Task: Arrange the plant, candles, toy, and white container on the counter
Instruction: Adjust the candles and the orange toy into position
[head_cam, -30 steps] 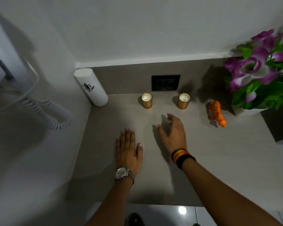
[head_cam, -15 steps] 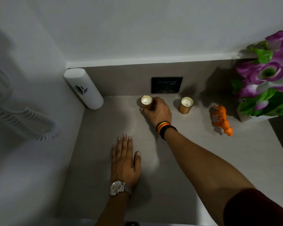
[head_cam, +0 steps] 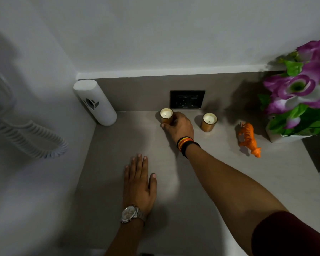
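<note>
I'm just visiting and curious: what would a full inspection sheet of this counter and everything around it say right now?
Surface: grey counter, dimly lit, bare in the middle.
Job's things: left candle and right candle near the back wall; orange toy tiger beside the potted plant; white container leaning in the corner.
Clutter: nothing seen.
Hands: right hand wrapped around the left candle; left hand flat on the counter, holding nothing.
Cables: coiled white cord hanging at the left.
Surroundings: black wall socket behind the candles; white walls.
</note>
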`<action>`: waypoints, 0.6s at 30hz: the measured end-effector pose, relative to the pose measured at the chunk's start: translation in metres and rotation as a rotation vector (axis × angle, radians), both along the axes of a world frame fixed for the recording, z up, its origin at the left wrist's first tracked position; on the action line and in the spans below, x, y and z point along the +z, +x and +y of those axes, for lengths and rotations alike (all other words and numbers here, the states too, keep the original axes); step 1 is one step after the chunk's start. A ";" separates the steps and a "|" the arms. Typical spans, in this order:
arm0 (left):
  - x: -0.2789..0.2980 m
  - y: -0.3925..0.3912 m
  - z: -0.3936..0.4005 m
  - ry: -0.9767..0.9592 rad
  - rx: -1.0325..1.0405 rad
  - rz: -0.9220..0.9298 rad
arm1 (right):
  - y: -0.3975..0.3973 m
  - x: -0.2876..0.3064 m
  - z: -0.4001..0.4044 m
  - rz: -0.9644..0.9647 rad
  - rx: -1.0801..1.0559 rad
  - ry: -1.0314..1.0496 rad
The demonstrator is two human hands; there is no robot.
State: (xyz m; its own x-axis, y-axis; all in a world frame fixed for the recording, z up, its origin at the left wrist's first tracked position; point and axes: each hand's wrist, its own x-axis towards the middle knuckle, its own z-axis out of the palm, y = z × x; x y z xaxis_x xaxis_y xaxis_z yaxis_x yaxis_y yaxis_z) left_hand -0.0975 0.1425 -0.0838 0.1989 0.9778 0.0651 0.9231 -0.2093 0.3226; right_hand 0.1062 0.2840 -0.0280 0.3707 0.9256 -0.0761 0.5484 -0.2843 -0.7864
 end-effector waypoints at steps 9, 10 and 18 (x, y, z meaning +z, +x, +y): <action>0.002 0.001 -0.002 -0.011 -0.002 -0.017 | 0.013 0.010 -0.088 0.121 -0.133 0.110; 0.002 0.001 -0.003 -0.008 -0.002 -0.016 | 0.020 0.009 -0.106 0.110 -0.200 0.132; -0.002 0.000 -0.004 0.023 0.004 -0.018 | 0.077 0.001 -0.105 0.169 -0.362 0.055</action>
